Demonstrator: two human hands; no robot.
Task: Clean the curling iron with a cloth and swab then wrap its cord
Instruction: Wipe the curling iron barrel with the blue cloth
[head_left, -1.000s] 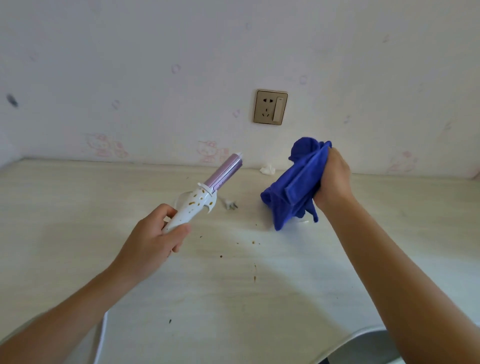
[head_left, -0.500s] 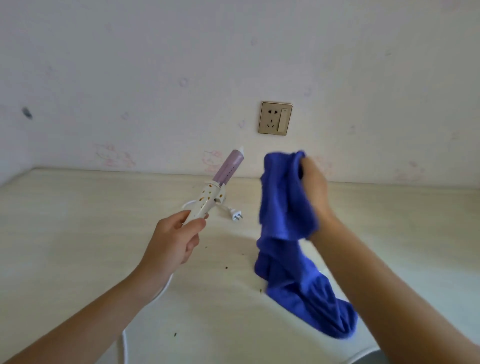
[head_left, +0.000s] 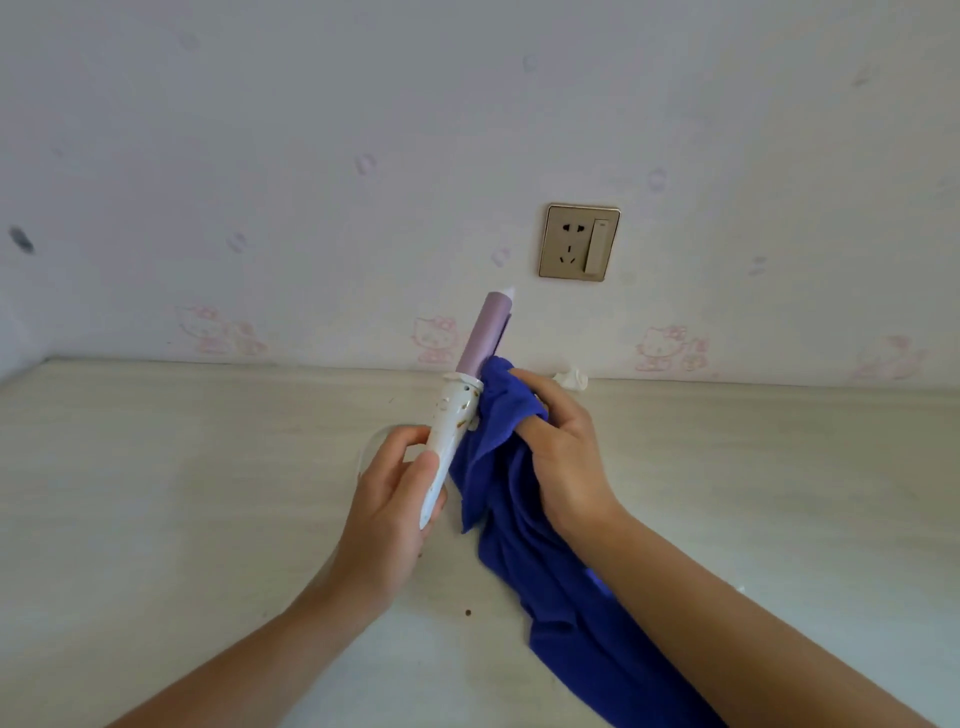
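The curling iron (head_left: 467, 384) has a white spotted handle and a lilac barrel that points up and slightly right toward the wall. My left hand (head_left: 395, 493) grips the lower handle. A blue cloth (head_left: 524, 525) is bunched in my right hand (head_left: 556, 447), and its top fold presses against the iron where barrel meets handle. The rest of the cloth hangs down under my right forearm to the pale table (head_left: 156, 493). A loop of white cord (head_left: 366, 449) shows just left of my left hand; the plug is hidden.
A brass wall socket with a switch (head_left: 579, 242) sits on the wall above the barrel tip. A small crumpled white scrap (head_left: 571, 378) lies by the wall. Brown crumbs (head_left: 468, 613) dot the table near my wrists.
My right hand has brought the cloth left until it touches the iron. My left hand has raised the iron more upright. The camera has come closer.
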